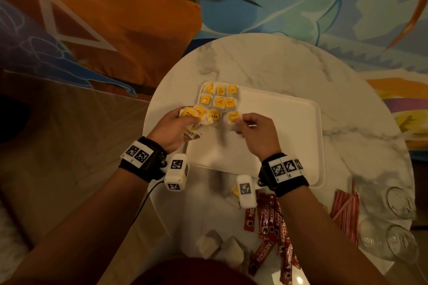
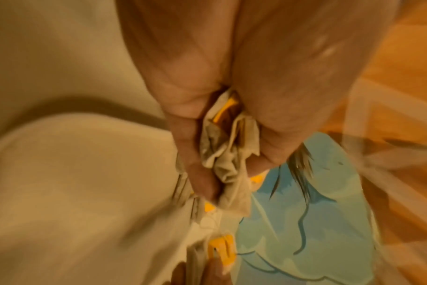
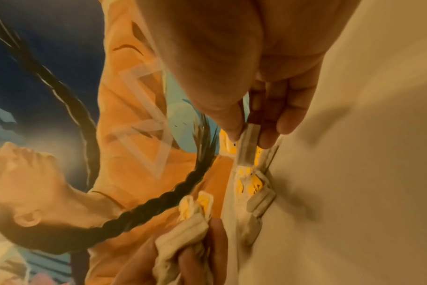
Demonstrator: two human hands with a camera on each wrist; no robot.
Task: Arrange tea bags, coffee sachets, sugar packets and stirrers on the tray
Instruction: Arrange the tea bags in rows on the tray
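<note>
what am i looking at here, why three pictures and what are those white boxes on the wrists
No robot here: a person works with bare hands, wearing a camera on the head and a white box camera on each wrist. The head view looks down on a round marble table with a white tray. The other two views look along each hand. The left hand grips a bunch of tea bags; the right hand pinches one tea bag above the tray. Coffee sachets and red stirrers wait on the table.

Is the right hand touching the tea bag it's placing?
Touching. The right wrist view shows the right hand pinching the tea bag between thumb and fingers.
</note>
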